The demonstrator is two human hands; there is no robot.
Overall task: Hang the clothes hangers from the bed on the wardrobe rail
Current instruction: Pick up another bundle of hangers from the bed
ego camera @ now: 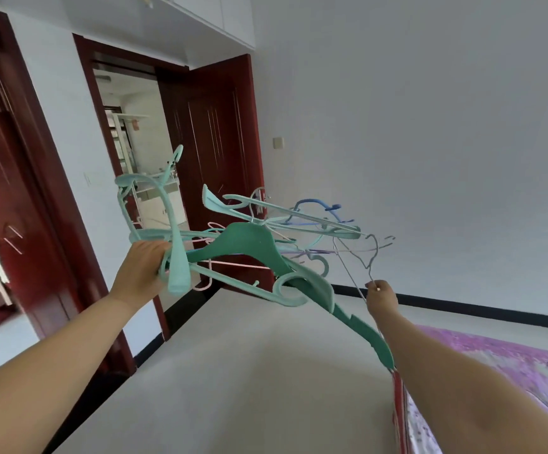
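the left hand (141,268) is raised in front of the person, its fingers curled round the ends of several light teal hangers (154,204), gripping a tangled bundle held up in the air. the right hand (380,298) reaches forward on the other side and pinches a thin wire hanger (369,253) between its fingertips, just below that hanger's hook. between the two hands the bundle spreads out sideways: a broad dark green hanger (249,242) lies across the middle, one of its arms sloping down toward the right forearm, and a pale pink wire hanger (230,263) shows beneath it. further out a blue hanger (315,206) sticks up toward the wall, tangled with more light teal ones. all the hangers are clear of the bed, carried above the pale floor (233,371).

the bed (511,365), covered in a pink and purple patterned cloth, lies at the lower right, under the right forearm. ahead, a dark red door (213,142) stands open into a bright room beyond. at the far left dark red panelled doors (0,198) with metal handles fill the edge of the view. a white wall (430,126) with a small switch plate (278,143) runs along the right, with a black skirting strip at its foot.
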